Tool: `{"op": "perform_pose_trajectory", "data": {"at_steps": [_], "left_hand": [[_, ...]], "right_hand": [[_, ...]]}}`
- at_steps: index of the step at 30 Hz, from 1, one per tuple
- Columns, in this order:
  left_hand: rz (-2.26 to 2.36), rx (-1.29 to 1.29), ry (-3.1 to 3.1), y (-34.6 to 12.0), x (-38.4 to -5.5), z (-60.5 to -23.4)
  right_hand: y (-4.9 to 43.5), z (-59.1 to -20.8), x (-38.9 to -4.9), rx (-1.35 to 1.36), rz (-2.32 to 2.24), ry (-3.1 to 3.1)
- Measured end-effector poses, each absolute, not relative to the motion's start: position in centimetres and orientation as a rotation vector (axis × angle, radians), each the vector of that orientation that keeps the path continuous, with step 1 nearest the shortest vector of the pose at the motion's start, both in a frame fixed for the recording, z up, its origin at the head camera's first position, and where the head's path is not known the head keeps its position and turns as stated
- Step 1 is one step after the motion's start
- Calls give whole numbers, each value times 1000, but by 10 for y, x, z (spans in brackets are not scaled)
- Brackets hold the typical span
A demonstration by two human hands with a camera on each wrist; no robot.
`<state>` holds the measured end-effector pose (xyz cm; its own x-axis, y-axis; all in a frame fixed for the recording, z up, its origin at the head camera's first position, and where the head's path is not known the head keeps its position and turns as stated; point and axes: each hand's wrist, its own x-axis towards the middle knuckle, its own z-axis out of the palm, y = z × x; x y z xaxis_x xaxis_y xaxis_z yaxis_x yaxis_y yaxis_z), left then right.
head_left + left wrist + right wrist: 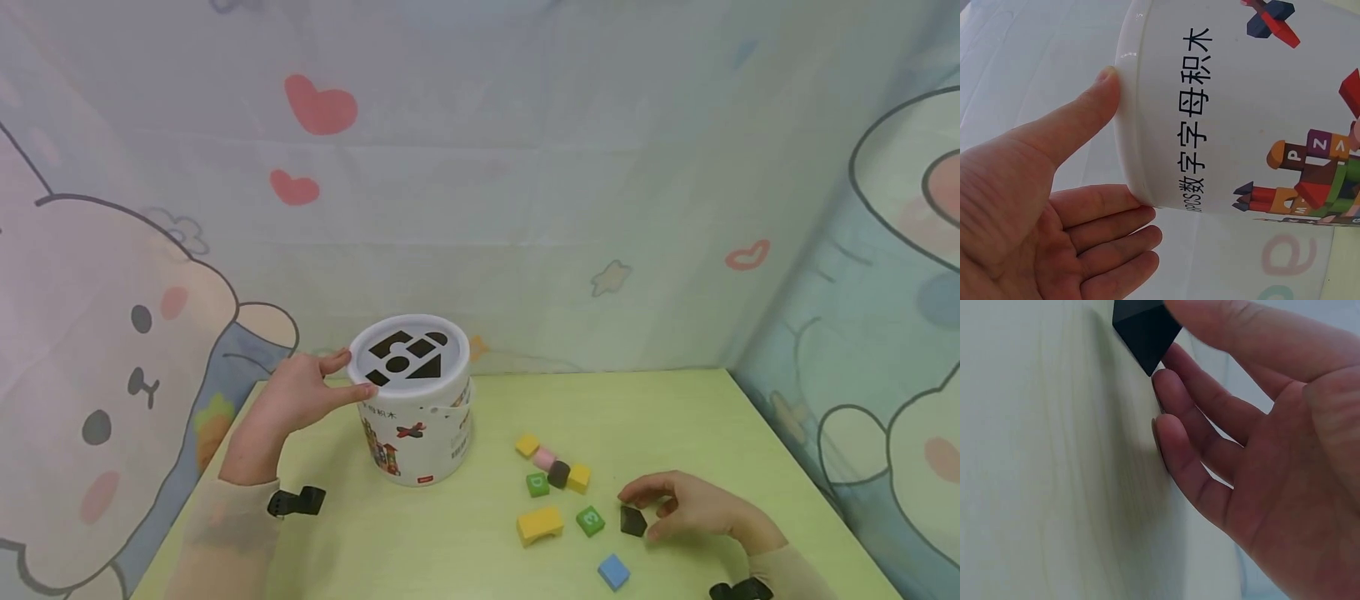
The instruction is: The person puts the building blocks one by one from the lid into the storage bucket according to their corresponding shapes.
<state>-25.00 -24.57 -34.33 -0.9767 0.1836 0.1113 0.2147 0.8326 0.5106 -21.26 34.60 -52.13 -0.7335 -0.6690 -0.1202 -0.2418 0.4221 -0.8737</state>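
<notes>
While my left hand (300,392), thumb and forefinger spread, touches the lid (414,360) of the white bucket (420,450) on the bench (375,542), my right hand (697,507) curves about a black block (633,522), just right of a green block (590,521). Cannot tell whether I pinch it. Blue block (614,572) nearer me; yellow arch (540,525) farther left.

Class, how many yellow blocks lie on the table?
3: the yellow arch, nearest the front; a yellow block, nearest the right hand; another yellow block, beside the pink block. The bucket could hide more.

Soft, diffuse light; blurred shadow on table (645,425)
</notes>
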Motion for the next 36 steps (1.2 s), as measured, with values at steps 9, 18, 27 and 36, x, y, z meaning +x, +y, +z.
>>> {"op": "perform_pose_trajectory", "data": {"at_steps": [9, 18, 27, 36], "left_hand": [[-841, -308, -2962, -247, -249, -343], [-856, -293, -2964, -248, -249, -345], [-855, -300, -2959, -248, -249, -346], [-822, -322, -2954, -246, -251, -346]], "right_hand": [[343, -523, -211, -889, -1217, 2239], [339, -526, -212, -980, -1234, 2238], [340, -531, -212, -976, -1267, 2215], [340, -531, -210, -854, -1266, 2269]]}}
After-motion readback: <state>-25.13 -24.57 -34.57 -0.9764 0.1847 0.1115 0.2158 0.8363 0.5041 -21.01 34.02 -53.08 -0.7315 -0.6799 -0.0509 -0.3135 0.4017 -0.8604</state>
